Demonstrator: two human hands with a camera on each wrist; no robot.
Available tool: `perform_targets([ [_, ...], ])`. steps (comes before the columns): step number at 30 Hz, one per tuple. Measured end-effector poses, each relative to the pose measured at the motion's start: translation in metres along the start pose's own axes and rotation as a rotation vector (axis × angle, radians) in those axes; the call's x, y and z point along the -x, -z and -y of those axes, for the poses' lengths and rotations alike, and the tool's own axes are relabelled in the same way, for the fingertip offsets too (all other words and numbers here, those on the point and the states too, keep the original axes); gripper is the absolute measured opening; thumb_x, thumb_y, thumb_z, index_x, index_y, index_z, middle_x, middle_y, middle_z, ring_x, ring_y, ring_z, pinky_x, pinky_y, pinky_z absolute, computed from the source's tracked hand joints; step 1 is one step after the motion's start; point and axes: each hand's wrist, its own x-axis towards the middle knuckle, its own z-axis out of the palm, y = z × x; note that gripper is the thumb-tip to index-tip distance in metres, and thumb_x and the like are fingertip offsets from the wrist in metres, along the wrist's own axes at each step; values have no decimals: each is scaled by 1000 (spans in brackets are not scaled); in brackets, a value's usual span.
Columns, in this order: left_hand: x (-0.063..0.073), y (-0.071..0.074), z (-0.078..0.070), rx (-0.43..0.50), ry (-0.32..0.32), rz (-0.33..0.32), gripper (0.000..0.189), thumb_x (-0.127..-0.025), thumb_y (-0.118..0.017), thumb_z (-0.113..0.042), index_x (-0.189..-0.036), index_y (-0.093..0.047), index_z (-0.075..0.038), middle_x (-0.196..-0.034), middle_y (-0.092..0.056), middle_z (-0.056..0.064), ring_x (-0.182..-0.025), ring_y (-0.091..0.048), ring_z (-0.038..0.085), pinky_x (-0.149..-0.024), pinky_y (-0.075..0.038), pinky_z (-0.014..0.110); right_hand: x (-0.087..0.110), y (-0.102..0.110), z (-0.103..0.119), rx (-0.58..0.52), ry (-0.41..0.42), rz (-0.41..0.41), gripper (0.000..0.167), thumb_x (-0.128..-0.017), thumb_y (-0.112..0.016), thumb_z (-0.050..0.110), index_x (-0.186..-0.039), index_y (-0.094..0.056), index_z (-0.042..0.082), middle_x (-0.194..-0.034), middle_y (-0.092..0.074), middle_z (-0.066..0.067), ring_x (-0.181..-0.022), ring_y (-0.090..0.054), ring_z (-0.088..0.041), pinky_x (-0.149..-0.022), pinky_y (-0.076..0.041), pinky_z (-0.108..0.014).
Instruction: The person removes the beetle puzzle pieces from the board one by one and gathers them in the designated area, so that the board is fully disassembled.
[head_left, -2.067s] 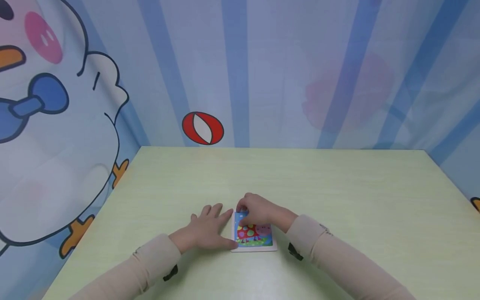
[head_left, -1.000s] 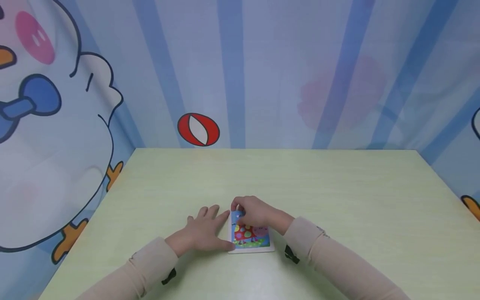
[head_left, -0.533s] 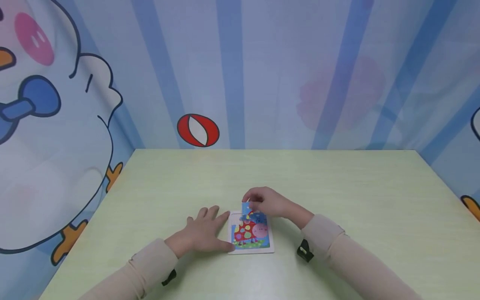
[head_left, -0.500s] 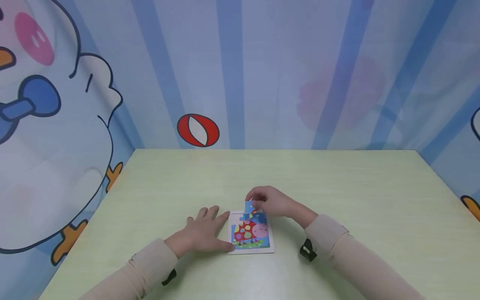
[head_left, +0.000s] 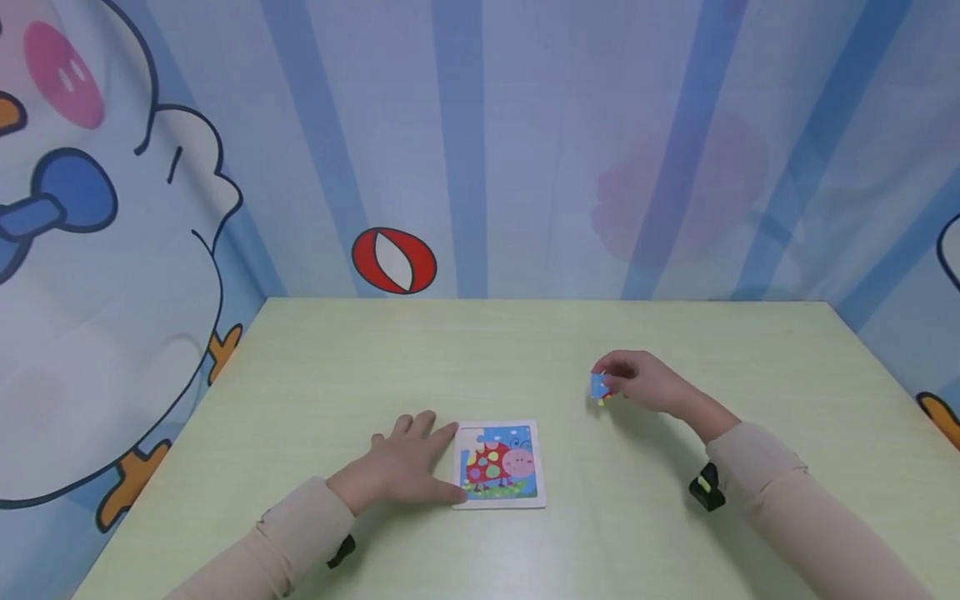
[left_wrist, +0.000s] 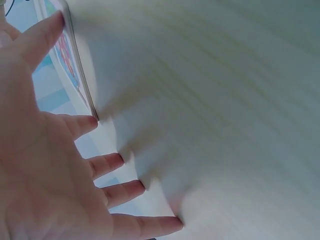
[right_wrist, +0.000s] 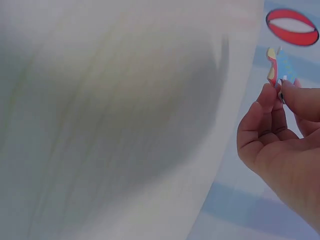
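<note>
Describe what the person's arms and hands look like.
The left hand and right hand are bare. Long, plain beige sleeves end in cuffs, and a small black item shows below each one.

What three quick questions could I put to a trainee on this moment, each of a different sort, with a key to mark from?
1. True or false: the right hand pinches a puzzle piece away from the puzzle tray.
2. Multiple choice: as the head view shows it, which corner of the puzzle tray lacks its part of the picture?
A. lower right
B. lower left
C. upper left
3. Short answer: are the fingers of the left hand curled or spread?

Key:
1. True
2. C, upper left
3. Spread
</note>
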Motion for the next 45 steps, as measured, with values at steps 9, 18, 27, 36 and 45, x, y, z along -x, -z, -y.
perform_targets([
  [9, 0, 0, 0, 1, 0, -8, 92, -75, -70, -61, -149, -37, -17, -151, -29, 16, -134, -29, 39, -94, -32, 70, 12, 32, -25, 43, -46, -47, 26, -98, -51, 8, -121, -57, -4, -111, -58, -20, -93, -60, -27, -81, -51, -41],
  [18, 0, 1, 0, 11, 4, -11, 92, -75, -71, -60, -149, -37, -16, -151, -29, 16, -132, -30, 39, -93, -32, 70, 16, 50, -42, 101, -95, -78, 28, -99, -49, 9, -121, -57, -5, -114, -54, -24, -98, -59, -30, -80, -52, -40],
  [27, -2, 0, 1, 0, -2, -15, 92, -75, -71, -60, -149, -37, -16, -151, -30, 16, -132, -30, 39, -93, -32, 70, 19, 58, -53, 156, -120, -99, 28, -98, -49, 8, -119, -58, -7, -117, -52, -29, -101, -56, -36, -75, -49, -36],
  [36, -2, 0, 1, 5, -8, -17, 92, -75, -71, -60, -148, -37, -15, -150, -30, 17, -132, -31, 40, -93, -31, 72, 18, 62, -66, 219, -163, -115, 27, -97, -49, 7, -118, -59, -7, -118, -53, -33, -98, -54, -37, -74, -46, -37],
  [45, -4, -1, 0, 9, 2, -2, 93, -74, -72, -60, -149, -37, -18, -150, -30, 15, -131, -31, 38, -93, -31, 72, 18, 66, -74, 251, -169, -113, 26, -96, -49, 5, -115, -59, -10, -113, -56, -33, -86, -53, -29, -69, -44, -33],
])
